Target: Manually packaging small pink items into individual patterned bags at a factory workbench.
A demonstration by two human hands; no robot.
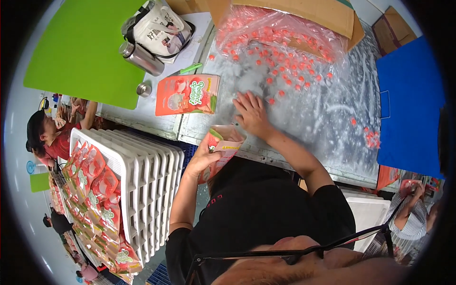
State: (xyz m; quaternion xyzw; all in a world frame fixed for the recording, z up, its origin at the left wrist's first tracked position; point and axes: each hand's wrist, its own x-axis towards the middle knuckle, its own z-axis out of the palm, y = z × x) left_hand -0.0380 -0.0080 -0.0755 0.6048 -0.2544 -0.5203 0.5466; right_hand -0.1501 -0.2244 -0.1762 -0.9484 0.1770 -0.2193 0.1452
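My left hand (201, 160) grips a red printed pouch (230, 146) just off the table's front edge. The pouch is tilted, and its mouth gapes toward the tabletop. What lies inside it is hidden. Close beside that mouth, my right hand (252, 115) rests palm down on the dusty metal table (323, 128), fingers spread, with nothing in it. Small red individually wrapped pieces (285, 78) lie scattered beyond my right hand. Further flat red pouches (187, 95) lie to the left of it.
A cardboard box (356, 31) lined with clear plastic spills red pieces at the back. A steel flask (142, 58), its cap (144, 89), a green-handled knife (191, 68) and a white bag (156, 31) stand left. Stacked white crates (147, 190) hold pouches. Blue board (411, 104) at right; people work around.
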